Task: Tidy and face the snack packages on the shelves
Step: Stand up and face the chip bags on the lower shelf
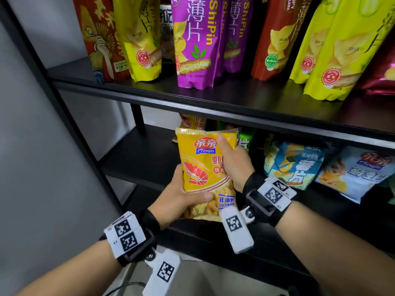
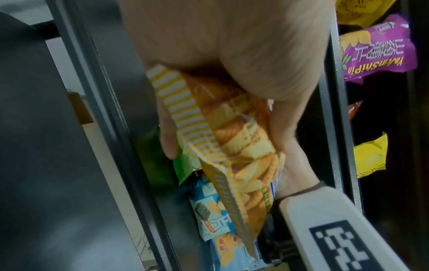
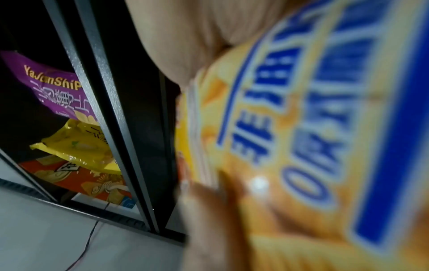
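Note:
An orange-yellow shrimp cracker bag (image 1: 201, 167) with a red shrimp picture stands upright in front of the middle shelf (image 1: 139, 159), held in both hands. My left hand (image 1: 181, 197) grips its lower left side, thumb across the front. My right hand (image 1: 233, 163) grips its right edge, thumb near the top seal. In the left wrist view the shrimp cracker bag (image 2: 234, 146) shows its striped bottom seam under my left hand (image 2: 232, 45). The right wrist view is filled by the blurred shrimp cracker bag (image 3: 313, 146).
Tall purple bags (image 1: 192, 41), yellow bags (image 1: 141, 35), a red bag (image 1: 275, 37) and an orange-red bag (image 1: 100, 39) stand on the upper shelf (image 1: 235, 97). A blue chip bag (image 1: 292, 163), a pale blue bag (image 1: 352, 171) and a green bag (image 1: 245, 139) lie on the middle shelf.

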The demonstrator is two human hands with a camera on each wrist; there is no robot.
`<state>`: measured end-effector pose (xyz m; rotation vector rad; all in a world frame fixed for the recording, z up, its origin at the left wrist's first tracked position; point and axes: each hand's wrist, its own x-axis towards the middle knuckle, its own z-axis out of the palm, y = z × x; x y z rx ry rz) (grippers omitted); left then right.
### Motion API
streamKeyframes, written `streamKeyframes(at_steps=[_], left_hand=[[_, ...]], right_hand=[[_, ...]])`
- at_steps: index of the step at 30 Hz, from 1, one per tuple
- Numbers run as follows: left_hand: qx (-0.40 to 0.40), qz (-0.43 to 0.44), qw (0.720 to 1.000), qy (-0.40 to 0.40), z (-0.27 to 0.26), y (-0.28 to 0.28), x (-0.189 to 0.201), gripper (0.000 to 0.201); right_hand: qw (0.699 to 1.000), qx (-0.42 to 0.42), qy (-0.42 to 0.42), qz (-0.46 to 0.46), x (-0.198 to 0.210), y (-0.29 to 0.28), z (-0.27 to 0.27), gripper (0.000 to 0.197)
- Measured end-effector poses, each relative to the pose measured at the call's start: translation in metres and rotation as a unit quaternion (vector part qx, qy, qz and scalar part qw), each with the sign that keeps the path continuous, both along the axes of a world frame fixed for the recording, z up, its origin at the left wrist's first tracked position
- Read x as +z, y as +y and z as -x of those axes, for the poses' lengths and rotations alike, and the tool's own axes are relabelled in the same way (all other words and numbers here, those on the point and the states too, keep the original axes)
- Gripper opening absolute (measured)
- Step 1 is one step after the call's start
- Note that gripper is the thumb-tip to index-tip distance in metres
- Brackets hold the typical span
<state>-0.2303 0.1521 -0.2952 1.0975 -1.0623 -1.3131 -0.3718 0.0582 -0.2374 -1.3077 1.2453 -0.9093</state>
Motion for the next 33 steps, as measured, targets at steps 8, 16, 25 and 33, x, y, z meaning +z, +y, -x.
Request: streamKeyframes(at_steps=[8, 16, 25, 33], left_hand=[[0.054, -0.030, 0.998, 0.032, -0.014, -0.003, 0.011, 0.061], [0.008, -0.115, 0.983, 0.140, -0.032, 0.007, 0.019, 0.068], [-0.040, -0.203, 0.972, 0.109, -0.006, 0.009, 0.000, 0.076], [0.059, -0.076, 0.942, 0.320, 0.015, -0.003, -0.001, 0.061]], right_hand=[[0.993, 0.107, -0.026, -0.049, -0.011, 0.023, 0.003, 0.049], [0.983, 0.099, -0.025, -0.150, 0.007, 0.019, 0.010, 0.023], [0.875, 0.174, -0.190, -0.410, 0.004, 0.018, 0.006, 0.038], [0.944, 0.200, 0.008, -0.263, -0.013, 0.029, 0.004, 0.042]])
